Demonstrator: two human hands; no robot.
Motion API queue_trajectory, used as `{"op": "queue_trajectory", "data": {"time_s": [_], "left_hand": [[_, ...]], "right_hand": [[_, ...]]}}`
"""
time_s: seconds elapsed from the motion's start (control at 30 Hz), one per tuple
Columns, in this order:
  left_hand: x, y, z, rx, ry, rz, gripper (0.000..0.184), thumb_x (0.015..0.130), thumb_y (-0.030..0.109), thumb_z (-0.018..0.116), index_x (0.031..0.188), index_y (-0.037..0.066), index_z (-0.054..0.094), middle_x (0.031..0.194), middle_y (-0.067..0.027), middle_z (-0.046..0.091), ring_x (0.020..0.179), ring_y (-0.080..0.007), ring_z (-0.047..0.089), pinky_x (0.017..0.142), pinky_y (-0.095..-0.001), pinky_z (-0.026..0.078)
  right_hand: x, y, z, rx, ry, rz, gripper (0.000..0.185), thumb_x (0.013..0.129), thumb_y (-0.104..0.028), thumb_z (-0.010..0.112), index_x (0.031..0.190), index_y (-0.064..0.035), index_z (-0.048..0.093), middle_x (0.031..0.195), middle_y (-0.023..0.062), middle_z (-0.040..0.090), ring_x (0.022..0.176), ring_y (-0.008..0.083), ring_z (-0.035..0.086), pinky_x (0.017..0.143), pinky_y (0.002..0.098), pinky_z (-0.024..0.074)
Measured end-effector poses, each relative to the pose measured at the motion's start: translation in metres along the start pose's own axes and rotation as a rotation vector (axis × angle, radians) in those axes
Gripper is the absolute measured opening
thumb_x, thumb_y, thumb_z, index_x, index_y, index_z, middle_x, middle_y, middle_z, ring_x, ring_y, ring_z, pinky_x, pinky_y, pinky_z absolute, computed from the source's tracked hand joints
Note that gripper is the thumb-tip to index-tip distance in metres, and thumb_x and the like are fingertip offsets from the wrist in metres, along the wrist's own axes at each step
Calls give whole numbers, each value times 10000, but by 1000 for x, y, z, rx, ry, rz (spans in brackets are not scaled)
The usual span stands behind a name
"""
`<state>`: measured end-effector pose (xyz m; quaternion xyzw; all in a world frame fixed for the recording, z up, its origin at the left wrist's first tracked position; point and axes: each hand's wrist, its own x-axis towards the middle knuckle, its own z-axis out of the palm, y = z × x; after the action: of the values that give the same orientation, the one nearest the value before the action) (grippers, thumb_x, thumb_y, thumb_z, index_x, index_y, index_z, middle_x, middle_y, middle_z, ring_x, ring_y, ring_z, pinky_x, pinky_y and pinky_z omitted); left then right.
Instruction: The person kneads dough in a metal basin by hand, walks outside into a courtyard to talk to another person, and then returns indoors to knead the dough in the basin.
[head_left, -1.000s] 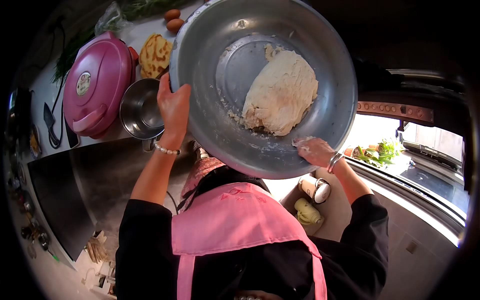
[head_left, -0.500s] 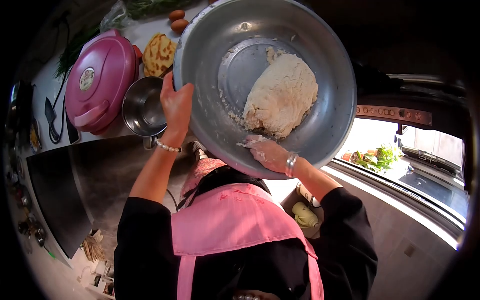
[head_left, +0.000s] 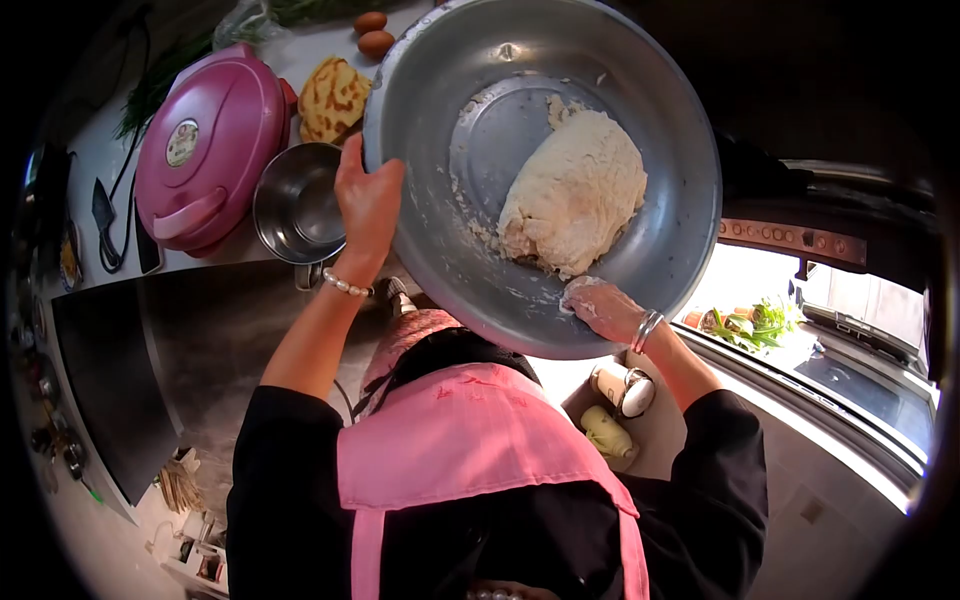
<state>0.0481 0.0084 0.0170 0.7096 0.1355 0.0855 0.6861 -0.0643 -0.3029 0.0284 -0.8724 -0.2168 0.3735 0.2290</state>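
A large metal basin (head_left: 440, 200) is tilted toward me, with a rough lump of pale dough (head_left: 575, 195) lying in its right half. My left hand (head_left: 368, 205) is closed on the basin's left rim, thumb pointing up. Inside the lower right wall, just below the dough, is my right hand (head_left: 603, 309). Its fingers are curled and coated with white dough or flour; whether anything is inside them is hidden. Scraps of dough stick to the basin's bottom and wall.
On the counter at left are a pink round electric griddle (head_left: 210, 150), a steel pot (head_left: 300, 203), browned flatbread (head_left: 332, 100), two eggs (head_left: 375, 43) and a knife (head_left: 104, 210). A window with green plants (head_left: 755, 322) is at right. Below stands a lidded container (head_left: 622, 388).
My right hand has moved right along the basin's lower wall, and its fingers have curled in. My left hand keeps its hold on the rim. The view has shifted slightly.
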Motion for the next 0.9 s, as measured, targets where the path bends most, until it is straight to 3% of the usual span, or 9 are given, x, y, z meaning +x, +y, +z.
{"op": "queue_trajectory", "data": {"time_s": [0.13,0.27,0.37,0.4,0.5,0.67,0.73,0.8,0.9], "left_hand": [[1,-4,2,-38,7,-10,285,699,12,530,982,-14,525,745,-8,538,618,-64,453,563,-207,397],[3,-4,2,68,35,11,294,696,9,530,989,-9,529,757,-8,541,627,-65,457,572,-205,399],[2,-1,3,-10,31,-34,296,696,10,527,991,-13,530,749,-14,543,631,-66,461,574,-208,402],[1,-1,3,-27,21,-45,296,697,11,526,992,-15,528,749,-17,544,631,-64,461,575,-209,402],[2,1,1,-24,6,-37,295,698,12,522,991,-18,527,747,-24,545,631,-66,463,577,-214,405],[2,-2,2,47,41,3,287,689,10,519,974,-16,532,736,-43,547,629,-92,469,589,-228,415],[2,0,3,61,44,3,283,686,13,520,968,-14,534,733,-52,550,629,-100,471,593,-232,418],[4,-1,3,71,51,26,279,685,17,521,962,-14,535,729,-54,553,625,-104,472,594,-235,420],[6,-6,4,54,43,44,271,686,21,520,954,-17,534,715,-47,555,615,-102,474,587,-235,420]], "right_hand": [[52,-45,22,66,259,-247,157,795,-100,453,895,-29,552,876,154,547,887,309,533,794,411,419],[31,-18,11,-40,25,-107,152,791,-112,474,888,-25,552,894,151,551,855,311,546,786,404,437],[23,13,23,-225,-55,-266,161,806,-138,455,881,-31,548,884,144,553,848,310,542,794,397,439],[38,-15,26,-113,129,-316,153,801,-125,449,870,-24,542,859,145,551,829,311,539,784,389,440],[79,-55,24,89,280,-258,144,787,-103,449,855,-10,535,837,157,547,817,311,532,780,390,433],[34,-22,8,-128,-182,-63,186,785,-82,442,921,15,525,901,196,540,914,328,518,838,396,404],[61,-46,30,-28,247,-377,288,762,-36,461,1047,-1,485,1002,186,513,965,346,489,855,397,400],[126,-50,41,-122,476,-365,313,764,-25,478,1074,11,484,1025,212,494,995,368,463,869,405,384],[218,-64,-20,-84,581,-214,239,760,-50,512,984,31,508,967,227,498,935,368,476,846,413,393]]}}
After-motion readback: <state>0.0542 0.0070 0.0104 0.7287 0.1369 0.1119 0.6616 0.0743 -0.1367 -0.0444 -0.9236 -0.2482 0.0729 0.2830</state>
